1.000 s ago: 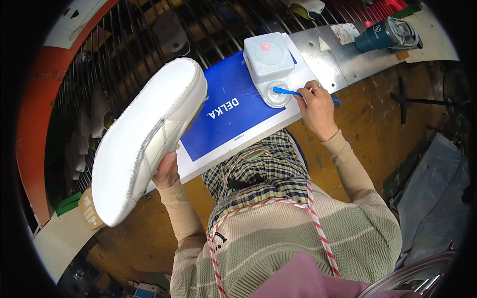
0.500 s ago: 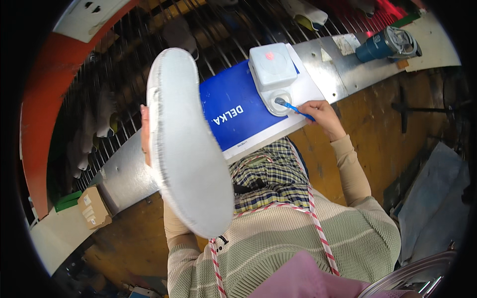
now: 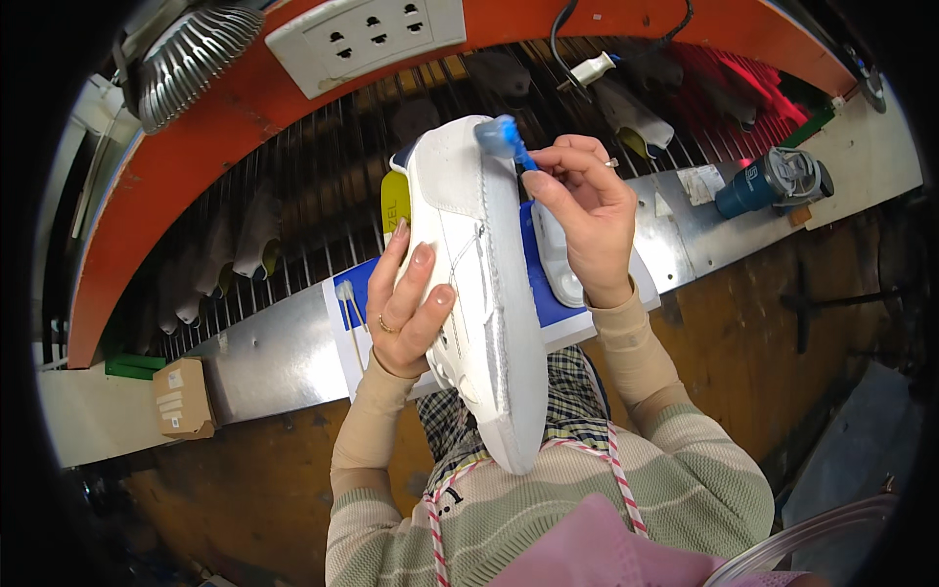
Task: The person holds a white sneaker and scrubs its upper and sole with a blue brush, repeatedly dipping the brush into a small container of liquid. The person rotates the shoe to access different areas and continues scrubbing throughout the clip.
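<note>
A white shoe upper [image 3: 463,264] is held up on its side before me, its pale grey underside facing right. A yellow-green last [image 3: 394,201] shows at its opening. My left hand [image 3: 406,308] grips the upper from the left, fingers spread along its side. Between the thumb and fingers of my right hand [image 3: 592,220] is a small blue brush [image 3: 523,155]. The brush head is at the far end of the shoe, by the edge of the underside; contact is hard to make out. Partly behind my right hand, a white plastic container [image 3: 558,259] rests on a blue-and-white sheet [image 3: 357,279].
Two white-tipped sticks [image 3: 350,298] lie on the sheet's left. A metal ledge [image 3: 259,372] carries a cardboard box [image 3: 183,399] at left and a blue tumbler [image 3: 768,184] at right. Beyond are a rod conveyor [image 3: 293,210] with more uppers, and an orange frame [image 3: 230,137] with sockets.
The shoe has turned from underside-up to its side and shifted right. My right hand has lifted the brush from the white container to the shoe's far end. The view has shifted too.
</note>
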`<state>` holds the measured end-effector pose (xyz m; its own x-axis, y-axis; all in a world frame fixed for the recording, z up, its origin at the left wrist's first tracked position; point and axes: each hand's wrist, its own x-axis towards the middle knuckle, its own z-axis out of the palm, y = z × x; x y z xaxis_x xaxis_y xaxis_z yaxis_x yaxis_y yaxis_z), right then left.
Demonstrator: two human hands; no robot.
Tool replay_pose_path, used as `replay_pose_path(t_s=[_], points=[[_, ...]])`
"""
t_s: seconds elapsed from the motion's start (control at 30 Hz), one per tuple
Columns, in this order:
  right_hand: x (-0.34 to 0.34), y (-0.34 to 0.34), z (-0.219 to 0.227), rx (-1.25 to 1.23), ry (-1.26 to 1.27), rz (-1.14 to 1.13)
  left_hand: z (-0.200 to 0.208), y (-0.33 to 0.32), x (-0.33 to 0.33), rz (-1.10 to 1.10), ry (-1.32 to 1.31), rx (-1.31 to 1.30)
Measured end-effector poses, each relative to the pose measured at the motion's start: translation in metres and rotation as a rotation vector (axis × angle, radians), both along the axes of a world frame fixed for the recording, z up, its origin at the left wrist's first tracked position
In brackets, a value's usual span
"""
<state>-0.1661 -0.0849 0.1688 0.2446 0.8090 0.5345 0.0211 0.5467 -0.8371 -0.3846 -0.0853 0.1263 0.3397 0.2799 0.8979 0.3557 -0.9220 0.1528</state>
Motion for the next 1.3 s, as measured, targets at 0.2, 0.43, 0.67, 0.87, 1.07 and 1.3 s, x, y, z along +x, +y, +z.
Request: replay_pose_path(t_s=[0.2, 0.43, 0.67, 0.87, 1.07, 1.3], points=[[0.004, -0.001, -0.002, 0.213, -0.198, -0.006, 0.008, 0.0, -0.008, 0.0, 0.001, 0.028], [0.006, -0.009, -0.002, -0.096, 0.125, 0.077, 0.007, 0.0, -0.005, 0.007, -0.018, 0.068], [-0.009, -0.036, -0.01, -0.017, -0.035, -0.016, 0.01, 0.005, -0.008, 0.06, 0.026, 0.109], [0.001, -0.023, 0.004, 0.068, -0.192, -0.254, 0.017, 0.009, -0.016, 0.062, 0.14, 0.171], [0.023, -0.004, 0.025, 0.156, -0.45, -0.397, 0.027, 0.009, -0.026, 0.073, 0.253, 0.206], [0.03, -0.001, 0.027, 0.275, -0.484, -0.307, 0.027, 0.009, -0.027, 0.081, 0.248, 0.212]])
